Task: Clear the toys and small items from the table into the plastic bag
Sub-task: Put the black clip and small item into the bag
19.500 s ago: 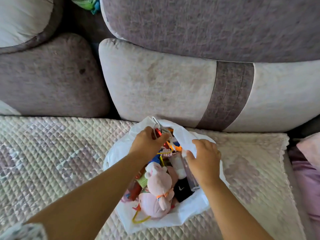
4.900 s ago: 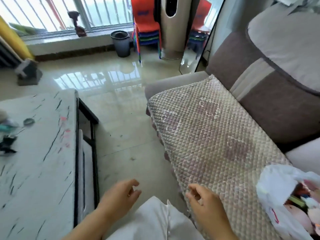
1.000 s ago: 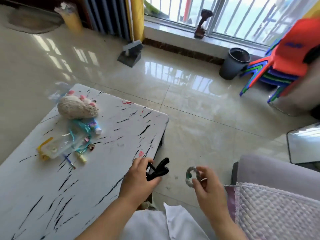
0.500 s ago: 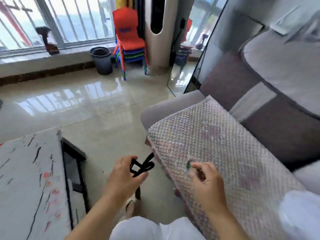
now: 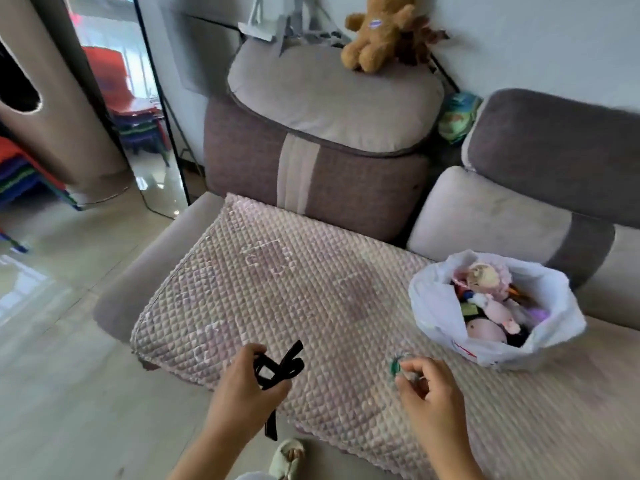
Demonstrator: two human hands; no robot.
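Note:
A white plastic bag [image 5: 437, 308] sits open on the quilted sofa seat [image 5: 284, 292] at the right, filled with pink plush toys [image 5: 491, 311] and several small items. My left hand [image 5: 242, 393] is closed around a black ribbon strap [image 5: 280, 363] whose loops stick up and whose tail hangs below my fist. My right hand [image 5: 429, 386] pinches a small greenish ring [image 5: 394, 366] between thumb and fingers. Both hands hover over the seat's front edge, to the left of the bag. The table is out of view.
Grey back cushions [image 5: 325, 133] stand behind the seat, with a brown plush bear [image 5: 377, 29] on top of one. A tall mirror [image 5: 138, 109] and a beige tower unit [image 5: 52, 98] stand at the left on the glossy floor. A slippered foot [image 5: 287, 459] shows below.
My view has swung right from the floor and table edge onto the sofa, bringing the bag fully into sight. Both hands still hold their items and have moved over the seat toward the bag.

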